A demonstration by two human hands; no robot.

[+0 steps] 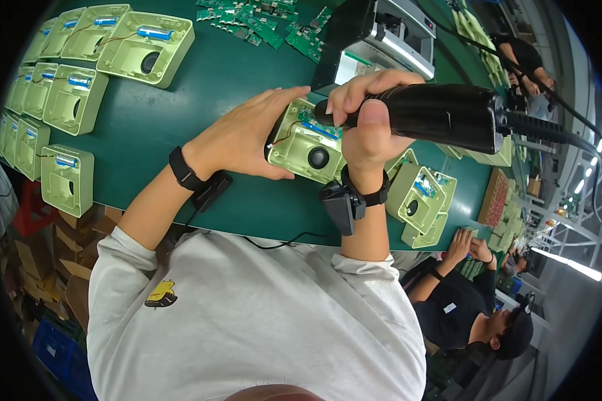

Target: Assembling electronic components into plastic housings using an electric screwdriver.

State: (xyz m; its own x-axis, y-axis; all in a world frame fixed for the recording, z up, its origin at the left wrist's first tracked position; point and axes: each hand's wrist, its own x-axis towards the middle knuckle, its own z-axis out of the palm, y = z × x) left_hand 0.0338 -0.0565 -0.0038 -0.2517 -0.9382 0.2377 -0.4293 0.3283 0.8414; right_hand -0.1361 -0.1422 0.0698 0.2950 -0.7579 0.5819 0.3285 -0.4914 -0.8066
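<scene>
A light-green plastic housing (289, 152) lies on the green table in front of me, its open side up. Inside sit a green circuit board (301, 113), a blue cylindrical battery (320, 130) with thin wires, and a round black speaker (318, 158). My left hand (241, 134) grips the housing from its left, thumb at the near edge and fingers at the far edge. Wrapped round a black corded electric screwdriver (448, 117), my right hand (368, 127) holds it nearly level in view, its front end over the circuit board. The fingers hide the tip.
Rows of similar housings (70, 100) with batteries stand at left. Loose circuit boards (251, 20) lie at the far side beside a black-and-silver machine (381, 40). More housings (418, 194) are stacked right of my right wrist. A co-worker (468, 287) sits at the right.
</scene>
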